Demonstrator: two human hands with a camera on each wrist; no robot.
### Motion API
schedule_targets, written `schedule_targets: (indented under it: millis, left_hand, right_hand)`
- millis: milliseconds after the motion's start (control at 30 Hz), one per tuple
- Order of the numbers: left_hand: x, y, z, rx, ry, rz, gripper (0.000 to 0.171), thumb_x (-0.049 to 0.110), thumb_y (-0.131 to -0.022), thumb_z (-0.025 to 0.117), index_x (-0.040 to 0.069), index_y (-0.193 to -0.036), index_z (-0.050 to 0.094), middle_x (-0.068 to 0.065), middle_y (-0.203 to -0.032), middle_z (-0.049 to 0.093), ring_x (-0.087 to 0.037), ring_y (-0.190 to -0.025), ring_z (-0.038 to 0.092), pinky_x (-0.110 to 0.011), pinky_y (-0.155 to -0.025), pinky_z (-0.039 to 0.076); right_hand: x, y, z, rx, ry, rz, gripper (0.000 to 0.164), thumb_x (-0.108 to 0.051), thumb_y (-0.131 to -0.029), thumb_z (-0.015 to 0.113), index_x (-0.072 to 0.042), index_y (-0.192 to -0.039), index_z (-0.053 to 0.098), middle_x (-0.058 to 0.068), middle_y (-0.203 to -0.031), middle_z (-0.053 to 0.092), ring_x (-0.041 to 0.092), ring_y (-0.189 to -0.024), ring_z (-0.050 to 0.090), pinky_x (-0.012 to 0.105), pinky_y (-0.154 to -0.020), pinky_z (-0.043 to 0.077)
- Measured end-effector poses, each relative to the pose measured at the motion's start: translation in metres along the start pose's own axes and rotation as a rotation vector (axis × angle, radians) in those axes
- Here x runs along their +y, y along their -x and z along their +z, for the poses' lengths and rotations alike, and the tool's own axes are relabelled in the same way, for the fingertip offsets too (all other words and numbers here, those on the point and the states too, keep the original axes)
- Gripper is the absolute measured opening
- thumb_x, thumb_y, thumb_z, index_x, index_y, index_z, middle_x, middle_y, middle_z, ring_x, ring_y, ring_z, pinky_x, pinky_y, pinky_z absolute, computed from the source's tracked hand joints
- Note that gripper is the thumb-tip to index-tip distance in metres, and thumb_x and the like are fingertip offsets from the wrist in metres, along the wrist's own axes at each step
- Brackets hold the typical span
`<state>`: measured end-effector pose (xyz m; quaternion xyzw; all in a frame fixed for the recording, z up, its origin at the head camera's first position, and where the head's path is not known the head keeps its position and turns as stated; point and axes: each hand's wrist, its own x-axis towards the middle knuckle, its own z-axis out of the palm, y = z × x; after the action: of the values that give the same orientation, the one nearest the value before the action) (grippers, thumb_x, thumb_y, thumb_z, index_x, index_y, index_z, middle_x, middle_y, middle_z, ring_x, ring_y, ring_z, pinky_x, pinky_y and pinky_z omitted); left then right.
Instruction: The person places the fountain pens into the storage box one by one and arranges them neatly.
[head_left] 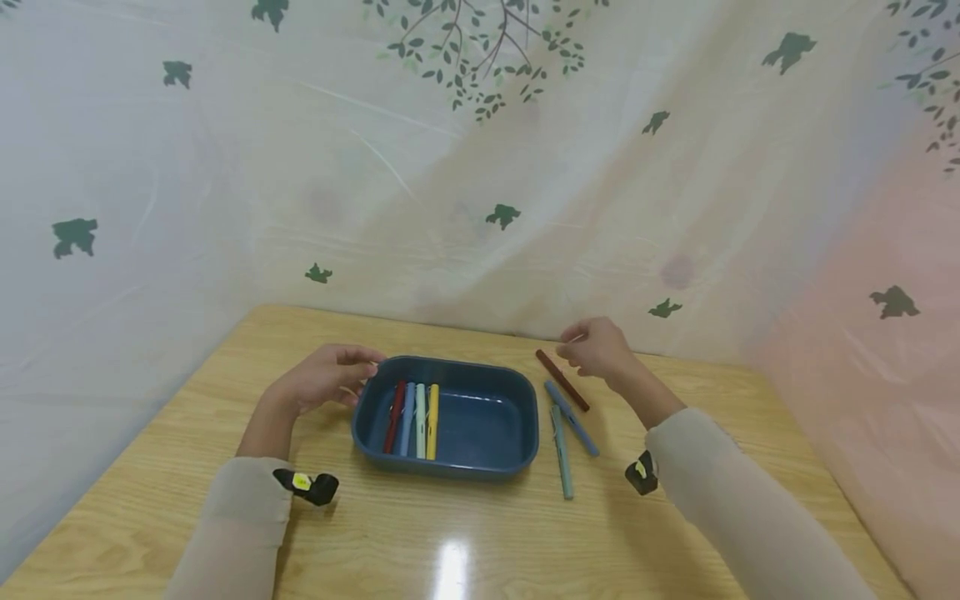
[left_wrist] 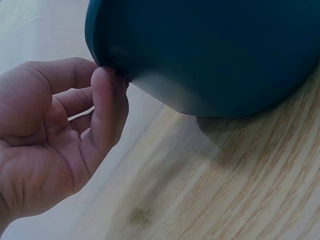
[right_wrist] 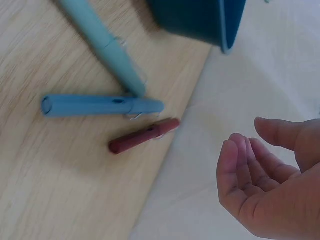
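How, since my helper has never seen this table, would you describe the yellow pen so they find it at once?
On the wooden table, find the dark blue tray. Toward its left end in the head view lie, side by side, a red pen, a blue pen and a pale green pen. The yellow pen comes last on the right, the only yellow one.
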<state>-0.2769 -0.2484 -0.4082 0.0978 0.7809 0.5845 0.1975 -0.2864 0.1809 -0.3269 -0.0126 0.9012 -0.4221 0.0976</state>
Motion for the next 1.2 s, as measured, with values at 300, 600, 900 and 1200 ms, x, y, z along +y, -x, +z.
schedule_targets:
  millis: [300, 600, 900, 1200]
  left_hand:
    - [0.002, 0.001, 0.001, 0.0, 0.001, -0.003, 0.04, 0.016, -0.106, 0.057, -0.001, -0.142, 0.054, -0.014, -0.114, 0.066, -0.024, -0.088, 0.064, -0.034, -0.072, 0.059]
    - [0.003, 0.002, 0.001, 0.008, -0.004, -0.012, 0.04, 0.016, -0.106, 0.057, 0.0, -0.142, 0.054, -0.015, -0.117, 0.065, -0.025, -0.089, 0.064, -0.034, -0.073, 0.059]
    - [0.003, 0.002, 0.002, 0.004, 0.003, -0.013, 0.041, 0.016, -0.106, 0.056, 0.0, -0.143, 0.053, -0.015, -0.116, 0.065, -0.024, -0.088, 0.064, -0.034, -0.071, 0.059]
    - [0.004, 0.001, 0.002, 0.003, 0.023, -0.014, 0.04, 0.015, -0.106, 0.057, 0.0, -0.142, 0.054, -0.012, -0.113, 0.065, -0.022, -0.085, 0.063, -0.032, -0.069, 0.058]
  right_hand:
    - [0.025, -0.007, 0.002, 0.033, 0.12, -0.041, 0.033, -0.009, -0.098, 0.065, 0.009, -0.125, 0.061, 0.024, -0.112, 0.07, 0.039, -0.096, 0.068, 0.036, -0.074, 0.059]
    - [0.052, -0.019, 0.013, 0.031, 0.37, -0.185, 0.034, -0.007, -0.094, 0.065, 0.009, -0.123, 0.064, 0.024, -0.109, 0.07, 0.038, -0.102, 0.067, 0.047, -0.083, 0.057]
    - [0.071, -0.026, 0.02, -0.002, 0.421, -0.183, 0.033, -0.004, -0.094, 0.066, 0.008, -0.124, 0.063, 0.024, -0.107, 0.069, 0.036, -0.097, 0.067, 0.043, -0.079, 0.058]
    - [0.078, -0.026, 0.026, -0.019, 0.437, -0.174, 0.04, -0.008, -0.093, 0.07, 0.008, -0.129, 0.06, 0.024, -0.111, 0.069, 0.039, -0.103, 0.067, 0.049, -0.086, 0.056]
